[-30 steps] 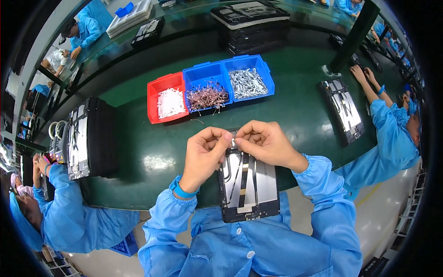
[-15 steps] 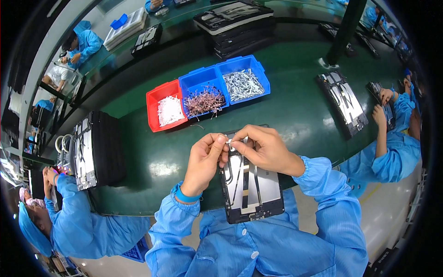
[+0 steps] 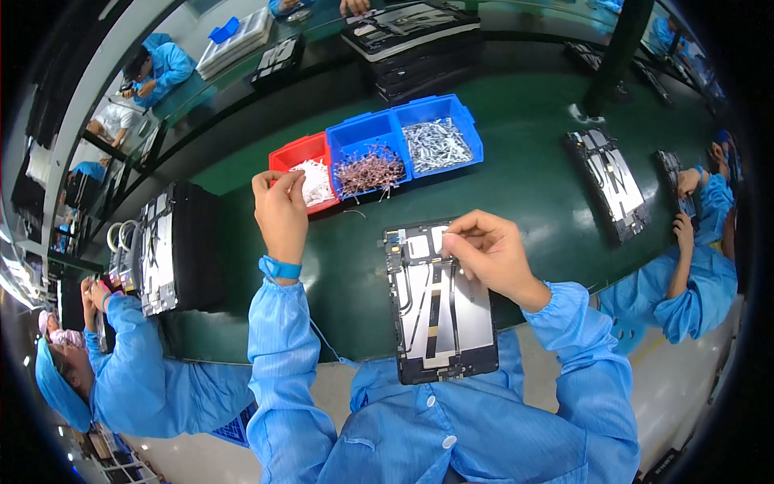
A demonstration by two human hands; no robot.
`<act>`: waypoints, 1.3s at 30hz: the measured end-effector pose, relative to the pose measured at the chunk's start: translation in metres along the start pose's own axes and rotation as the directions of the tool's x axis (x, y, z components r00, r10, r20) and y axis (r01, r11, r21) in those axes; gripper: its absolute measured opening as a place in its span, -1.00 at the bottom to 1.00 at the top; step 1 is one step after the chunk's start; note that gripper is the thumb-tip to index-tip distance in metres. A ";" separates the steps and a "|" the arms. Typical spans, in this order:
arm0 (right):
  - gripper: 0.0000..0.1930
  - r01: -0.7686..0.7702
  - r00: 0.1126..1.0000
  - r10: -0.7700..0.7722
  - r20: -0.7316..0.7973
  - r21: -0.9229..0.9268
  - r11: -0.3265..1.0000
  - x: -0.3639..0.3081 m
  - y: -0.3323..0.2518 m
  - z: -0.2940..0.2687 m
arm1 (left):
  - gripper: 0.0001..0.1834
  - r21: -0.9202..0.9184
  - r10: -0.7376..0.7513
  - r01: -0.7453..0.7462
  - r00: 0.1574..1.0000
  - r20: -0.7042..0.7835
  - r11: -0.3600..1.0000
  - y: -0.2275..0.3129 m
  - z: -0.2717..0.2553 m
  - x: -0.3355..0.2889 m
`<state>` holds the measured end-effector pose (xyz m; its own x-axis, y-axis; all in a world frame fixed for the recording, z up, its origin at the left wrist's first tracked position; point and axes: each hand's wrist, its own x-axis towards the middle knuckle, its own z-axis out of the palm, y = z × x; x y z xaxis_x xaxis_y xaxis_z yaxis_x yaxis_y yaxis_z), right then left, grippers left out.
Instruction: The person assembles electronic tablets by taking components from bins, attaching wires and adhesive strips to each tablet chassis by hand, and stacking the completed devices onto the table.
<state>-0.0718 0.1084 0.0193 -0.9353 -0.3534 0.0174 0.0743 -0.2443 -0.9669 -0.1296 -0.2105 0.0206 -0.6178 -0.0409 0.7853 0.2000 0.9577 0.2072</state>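
Note:
An opened tablet (image 3: pixel 474 313), with silver plates, black strips and a black frame, lies upright before me at the table's near edge. Over its upper right part is my right hand (image 3: pixel 489 252), thumb and forefinger pinched together just above the surface; whatever they hold is too small to make out. My left hand (image 3: pixel 280 211) is at the near left of a red bin (image 3: pixel 286 158) of small white pieces (image 3: pixel 318 182). Its fingers are bent and drawn together at the bin's rim, and their tips hide whatever is between them.
Blue bins beside the red one hold reddish-brown wire-like parts (image 3: pixel 368 171) and silver-grey pieces (image 3: pixel 437 145). Stacked tablets stand at left (image 3: pixel 159 250) and at the back (image 3: pixel 411 36). Another opened tablet (image 3: pixel 610 184) lies at right, near a post (image 3: pixel 617 60). Co-workers sit on both sides.
My left hand has left the right hand and moved up and left to the red bin. My right hand has shifted slightly right and down, uncovering the tablet's top.

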 end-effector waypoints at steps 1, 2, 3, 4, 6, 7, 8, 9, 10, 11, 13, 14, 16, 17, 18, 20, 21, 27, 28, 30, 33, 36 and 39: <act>-0.92 -0.004 1.000 0.004 0.003 0.007 1.000 -0.002 0.002 -0.006 | -0.85 0.046 -0.021 0.020 0.999 0.031 0.999 0.009 -0.004 -0.003; -0.91 -0.012 1.000 0.012 -0.016 -0.008 1.000 -0.006 0.005 -0.011 | -0.82 0.084 -0.039 0.034 0.997 0.067 0.996 0.020 -0.008 -0.006; -0.91 -0.020 0.999 0.019 -0.036 -0.022 1.000 -0.009 0.007 -0.014 | -0.82 0.080 -0.034 0.028 0.996 0.078 0.996 0.032 -0.016 -0.011; -0.91 -0.030 0.998 0.030 -0.053 -0.013 0.999 -0.014 0.006 -0.013 | -0.78 -0.071 -0.159 0.182 0.954 0.253 0.981 0.046 -0.033 -0.018; -0.92 0.025 0.995 -0.027 -0.095 -0.024 0.999 -0.025 0.019 -0.013 | -0.63 -0.188 -0.268 0.494 0.709 0.652 0.849 0.072 -0.060 -0.043; -0.93 0.090 0.990 -0.094 -0.103 -0.040 0.995 -0.029 0.025 -0.012 | -0.52 -0.133 -0.269 0.619 0.511 0.816 0.774 0.082 -0.074 -0.058; -0.92 0.100 0.985 -0.099 -0.144 0.002 0.995 -0.033 0.028 -0.007 | -0.45 -0.165 -0.210 0.709 0.410 0.888 0.686 0.092 -0.083 -0.074; -0.92 0.096 0.984 -0.094 -0.150 0.004 0.995 -0.036 0.033 -0.007 | -0.37 -0.176 -0.139 0.791 0.312 0.940 0.586 0.102 -0.089 -0.086; -0.92 0.129 0.978 -0.140 -0.157 -0.081 0.988 -0.039 0.038 -0.006 | -0.37 -0.175 -0.136 0.792 0.308 0.942 0.586 0.108 -0.090 -0.095; -0.92 0.162 0.971 -0.187 -0.151 -0.163 0.973 -0.041 0.041 -0.004 | -0.36 -0.212 -0.160 0.837 0.332 0.930 0.505 0.112 -0.088 -0.105; -0.92 0.212 0.955 -0.252 -0.160 -0.228 0.950 -0.042 0.041 0.001 | -0.35 -0.258 -0.192 0.872 0.362 0.912 0.417 0.123 -0.083 -0.107; -0.92 0.229 0.943 -0.275 -0.189 -0.233 0.945 -0.043 0.044 0.002 | -0.42 -0.199 -0.181 0.968 0.225 0.957 0.154 0.130 -0.080 -0.097; -0.92 0.245 0.935 -0.288 -0.206 -0.210 0.947 -0.044 0.045 0.005 | -0.65 -0.219 -0.133 0.968 0.202 0.970 -0.123 0.147 -0.072 -0.099; -0.92 0.252 0.936 -0.294 -0.195 -0.212 0.944 -0.044 0.043 0.005 | -0.65 -0.230 -0.140 0.965 0.212 0.967 -0.125 0.149 -0.072 -0.100; -0.93 0.234 0.953 -0.267 -0.141 -0.215 0.948 -0.043 0.040 0.003 | -0.70 -0.187 -0.157 0.954 0.153 0.976 -0.233 0.151 -0.073 -0.098; -0.93 0.198 0.972 -0.212 -0.102 -0.131 0.971 -0.039 0.024 0.005 | -0.76 -0.179 -0.180 0.935 0.128 0.975 -0.307 0.153 -0.078 -0.092; -0.93 0.180 0.977 -0.183 -0.107 -0.037 0.983 -0.037 0.011 0.005 | -0.79 -0.257 -0.209 0.923 0.202 0.957 -0.287 0.155 -0.084 -0.086; -0.94 0.304 0.933 -0.323 0.160 0.132 0.943 -0.027 -0.084 0.017 | -0.79 -0.811 -0.363 0.429 0.885 0.291 0.398 0.165 -0.099 -0.075; -0.94 0.264 0.926 -0.304 0.224 0.191 0.945 -0.025 -0.093 0.023 | -0.75 -0.748 -0.303 0.338 0.934 0.190 0.571 0.164 -0.093 -0.076; -0.94 0.279 0.902 -0.324 0.287 0.185 0.942 -0.021 -0.102 0.040 | -0.84 -0.512 -0.078 0.068 0.997 0.002 0.856 0.151 -0.077 -0.079; -0.94 0.140 0.897 -0.203 0.392 0.185 0.973 -0.014 -0.105 0.056 | -0.88 -0.449 -0.023 -0.039 0.991 -0.132 0.893 0.140 -0.050 -0.087; -0.95 0.113 0.891 -0.219 0.398 0.272 0.956 -0.009 -0.088 0.061 | -0.87 -0.549 -0.063 -0.058 0.978 -0.198 0.834 0.149 -0.045 -0.081; -0.95 0.150 0.889 -0.226 0.398 0.215 0.965 -0.006 -0.081 0.062 | -0.82 -0.520 -0.077 -0.020 0.983 -0.165 0.854 0.149 -0.046 -0.086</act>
<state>-0.0505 0.0741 0.1136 -0.7109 -0.6180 0.3356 0.0063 -0.4828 -0.8757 -0.0113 -0.0778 0.0110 -0.4974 -0.1610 0.8524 0.5784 0.6708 0.4642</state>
